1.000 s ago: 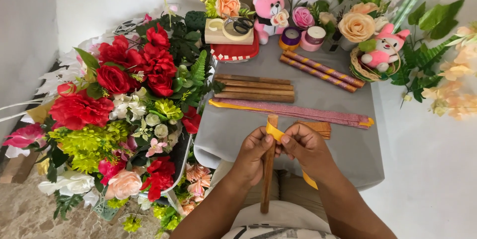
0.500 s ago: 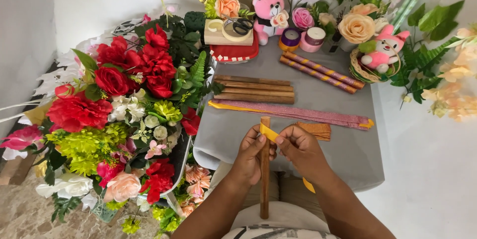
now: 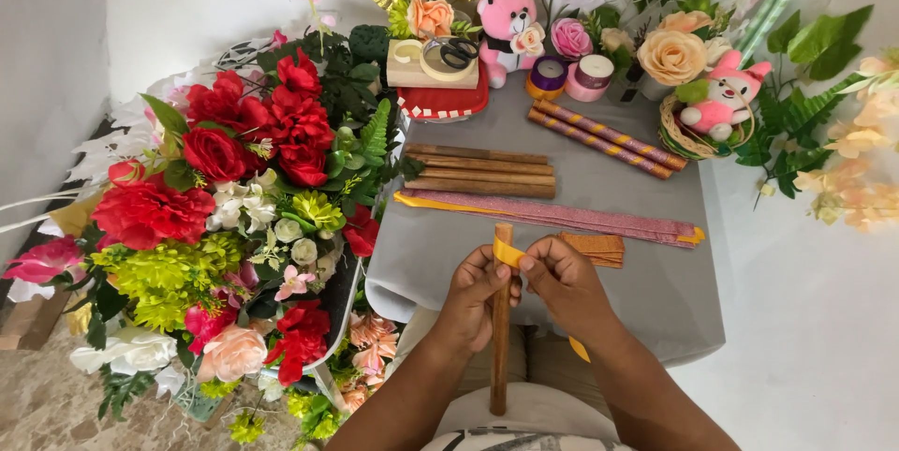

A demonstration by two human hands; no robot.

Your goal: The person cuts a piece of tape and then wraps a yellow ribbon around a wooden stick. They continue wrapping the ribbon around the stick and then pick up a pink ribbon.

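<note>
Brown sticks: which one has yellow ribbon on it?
The upright brown stick held in both hands, left hand and right hand, with yellow ribbon at its top. The four stacked sticks on the grey table are bare.

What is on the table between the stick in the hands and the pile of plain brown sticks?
In the head view, a long pink glittery strip with yellow edging lies across the grey table, between the held stick and the brown sticks.
</note>
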